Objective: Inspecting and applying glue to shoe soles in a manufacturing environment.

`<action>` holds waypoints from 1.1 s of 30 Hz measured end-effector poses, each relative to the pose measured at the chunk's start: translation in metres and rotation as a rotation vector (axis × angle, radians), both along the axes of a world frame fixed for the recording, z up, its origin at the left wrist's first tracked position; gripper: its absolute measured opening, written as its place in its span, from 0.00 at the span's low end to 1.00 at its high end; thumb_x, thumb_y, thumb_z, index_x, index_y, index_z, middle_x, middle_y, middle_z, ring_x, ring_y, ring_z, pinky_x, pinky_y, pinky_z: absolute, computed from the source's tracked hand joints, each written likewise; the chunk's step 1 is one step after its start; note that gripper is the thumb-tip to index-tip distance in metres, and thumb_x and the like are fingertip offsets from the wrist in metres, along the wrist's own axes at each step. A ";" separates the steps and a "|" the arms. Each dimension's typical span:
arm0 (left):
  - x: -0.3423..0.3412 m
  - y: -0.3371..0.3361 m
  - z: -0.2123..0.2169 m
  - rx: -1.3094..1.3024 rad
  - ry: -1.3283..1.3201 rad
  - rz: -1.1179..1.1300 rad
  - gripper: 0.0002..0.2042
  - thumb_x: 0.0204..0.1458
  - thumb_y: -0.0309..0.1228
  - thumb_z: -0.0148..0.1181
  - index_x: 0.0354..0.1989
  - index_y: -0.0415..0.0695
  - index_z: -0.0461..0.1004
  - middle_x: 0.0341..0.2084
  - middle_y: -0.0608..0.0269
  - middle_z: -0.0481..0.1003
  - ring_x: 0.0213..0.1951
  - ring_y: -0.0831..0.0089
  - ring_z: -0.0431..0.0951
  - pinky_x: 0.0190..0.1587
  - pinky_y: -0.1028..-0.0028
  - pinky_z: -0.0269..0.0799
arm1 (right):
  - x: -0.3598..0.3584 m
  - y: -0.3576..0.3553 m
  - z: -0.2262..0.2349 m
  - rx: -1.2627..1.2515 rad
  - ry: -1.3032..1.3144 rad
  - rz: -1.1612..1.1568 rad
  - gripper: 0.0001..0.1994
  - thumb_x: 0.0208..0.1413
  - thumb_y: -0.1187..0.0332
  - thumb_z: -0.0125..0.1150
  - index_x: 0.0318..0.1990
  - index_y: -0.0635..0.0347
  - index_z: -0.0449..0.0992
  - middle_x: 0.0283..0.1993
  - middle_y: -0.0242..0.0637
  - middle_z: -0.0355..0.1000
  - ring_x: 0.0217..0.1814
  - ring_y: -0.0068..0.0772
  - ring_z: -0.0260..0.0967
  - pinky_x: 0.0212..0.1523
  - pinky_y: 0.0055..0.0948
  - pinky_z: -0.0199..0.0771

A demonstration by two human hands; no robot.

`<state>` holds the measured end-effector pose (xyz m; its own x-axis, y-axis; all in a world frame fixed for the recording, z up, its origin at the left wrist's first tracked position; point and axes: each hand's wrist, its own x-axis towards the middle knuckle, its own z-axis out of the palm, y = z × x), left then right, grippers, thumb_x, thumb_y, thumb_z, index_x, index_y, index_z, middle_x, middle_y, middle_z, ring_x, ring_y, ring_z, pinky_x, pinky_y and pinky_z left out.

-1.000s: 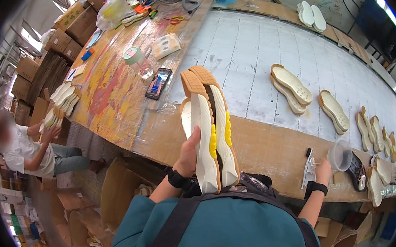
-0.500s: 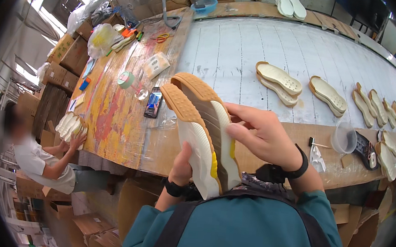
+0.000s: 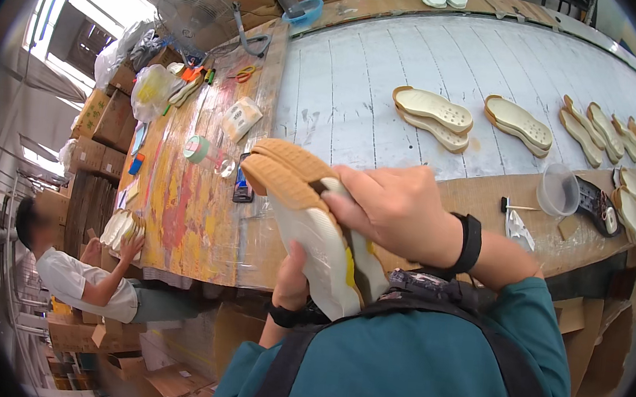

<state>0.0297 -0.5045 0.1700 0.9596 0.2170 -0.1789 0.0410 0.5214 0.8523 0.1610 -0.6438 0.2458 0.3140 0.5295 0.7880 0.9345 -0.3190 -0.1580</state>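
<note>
Far left, a co-worker (image 3: 83,284) sits low beside the table (image 3: 203,211), partly cut off, hand on a stack of pale soles (image 3: 120,228). My left hand (image 3: 294,276) is mostly hidden behind the shoe soles (image 3: 316,221), fingers wrapped round them from below. They're two soles held together in front of my chest, tan ribbed tread up top, white sides, a yellow strip between. Right hand (image 3: 400,213) is closed over their top edge. Further right, a clear cup (image 3: 558,191) sits on the table edge, can't tell what's in it.
</note>
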 end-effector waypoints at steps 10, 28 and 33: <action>0.012 -0.011 -0.001 -0.139 -0.145 -0.161 0.35 0.48 0.54 0.43 0.58 0.41 0.48 0.53 0.56 0.57 0.54 0.62 0.59 0.55 0.63 0.55 | -0.007 -0.011 0.007 0.211 0.491 0.276 0.13 0.42 0.63 0.59 0.34 0.61 0.72 0.19 0.34 0.68 0.18 0.31 0.67 0.18 0.26 0.65; 0.016 -0.030 0.006 -0.043 -0.014 -0.107 0.22 0.53 0.43 0.40 0.48 0.38 0.58 0.34 0.53 0.69 0.35 0.66 0.72 0.35 0.71 0.69 | 0.022 -0.055 0.035 0.083 0.984 0.632 0.10 0.45 0.76 0.48 0.31 0.72 0.75 0.19 0.36 0.71 0.20 0.17 0.65 0.22 0.17 0.68; 0.018 -0.035 0.005 -0.020 0.031 -0.111 0.21 0.52 0.43 0.41 0.44 0.36 0.60 0.31 0.54 0.69 0.33 0.66 0.71 0.34 0.72 0.68 | 0.022 -0.057 0.035 0.117 1.190 0.637 0.10 0.47 0.75 0.47 0.31 0.72 0.75 0.19 0.35 0.70 0.21 0.16 0.65 0.23 0.17 0.67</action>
